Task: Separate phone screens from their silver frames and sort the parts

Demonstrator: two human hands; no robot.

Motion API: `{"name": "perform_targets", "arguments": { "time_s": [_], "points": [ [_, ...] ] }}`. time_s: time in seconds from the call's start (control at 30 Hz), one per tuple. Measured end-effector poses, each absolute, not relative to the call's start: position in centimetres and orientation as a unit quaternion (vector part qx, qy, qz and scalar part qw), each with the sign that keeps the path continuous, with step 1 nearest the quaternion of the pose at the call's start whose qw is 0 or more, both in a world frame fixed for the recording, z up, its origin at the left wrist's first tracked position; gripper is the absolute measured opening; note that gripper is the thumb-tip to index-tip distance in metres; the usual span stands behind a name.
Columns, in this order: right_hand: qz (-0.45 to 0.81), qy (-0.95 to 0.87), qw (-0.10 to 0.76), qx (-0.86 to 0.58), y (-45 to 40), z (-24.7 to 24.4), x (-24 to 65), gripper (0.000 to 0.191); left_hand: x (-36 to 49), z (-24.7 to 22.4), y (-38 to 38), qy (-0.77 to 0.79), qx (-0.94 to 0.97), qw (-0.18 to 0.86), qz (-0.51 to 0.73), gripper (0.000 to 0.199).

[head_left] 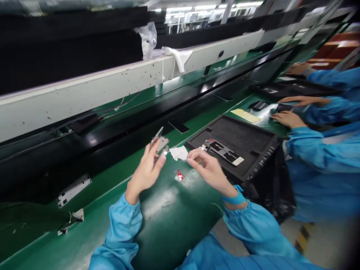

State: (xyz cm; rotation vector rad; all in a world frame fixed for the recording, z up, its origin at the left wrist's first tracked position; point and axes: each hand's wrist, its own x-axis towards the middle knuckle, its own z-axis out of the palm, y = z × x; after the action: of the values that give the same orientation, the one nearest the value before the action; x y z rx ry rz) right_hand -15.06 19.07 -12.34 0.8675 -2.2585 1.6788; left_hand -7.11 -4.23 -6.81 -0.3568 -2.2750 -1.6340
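Note:
My left hand (147,167) is closed round a thin phone part (157,137), held tilted above the green mat. Across from it, my right hand (206,167) has thumb and fingers pressed together; what they pinch is too small to make out. Between the hands a white crumpled paper (179,153) lies on the mat, with a small heap of red and white bits (179,176) just below it. Beside my right hand, phone frame parts (224,151) rest in a black tray (247,135). Another pale phone part (162,143) shows behind my left hand.
A dark phone panel (178,125) and a grey phone part (74,190) lie on the line behind the mat (165,213). At right, a co-worker's hands (289,119) handle a phone near a yellow sheet (245,115). A white rail (112,88) crosses above the bench.

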Motion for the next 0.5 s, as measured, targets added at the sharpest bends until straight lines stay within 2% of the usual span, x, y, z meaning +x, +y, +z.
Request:
{"name": "perform_targets", "arguments": {
  "time_s": [0.07,0.13,0.27,0.37,0.5],
  "points": [
    [0.494,-0.822,-0.021,0.283,19.5,-15.7,-15.8,0.052,-7.1,-6.7,-4.7,-0.738,-0.091,0.174,-0.646,0.079],
    [0.456,-0.847,-0.065,0.267,19.4,-18.6,-16.3,0.054,-6.9,-6.3,-4.7,-0.661,-0.080,0.146,-0.731,0.091],
    [0.429,-0.868,-0.060,0.242,19.0,-21.3,-16.3,0.048,-6.1,-5.1,-3.8,-0.538,-0.081,0.053,-0.838,0.100],
    [0.424,-0.879,-0.045,0.215,18.8,-21.8,-16.1,0.043,-5.5,-4.4,-3.2,-0.490,-0.090,0.015,-0.867,0.101],
    [0.450,-0.874,-0.018,0.184,18.3,-21.8,-16.1,0.047,-4.6,-3.7,-3.0,-0.452,-0.103,-0.013,-0.886,0.102]
  ]
}}
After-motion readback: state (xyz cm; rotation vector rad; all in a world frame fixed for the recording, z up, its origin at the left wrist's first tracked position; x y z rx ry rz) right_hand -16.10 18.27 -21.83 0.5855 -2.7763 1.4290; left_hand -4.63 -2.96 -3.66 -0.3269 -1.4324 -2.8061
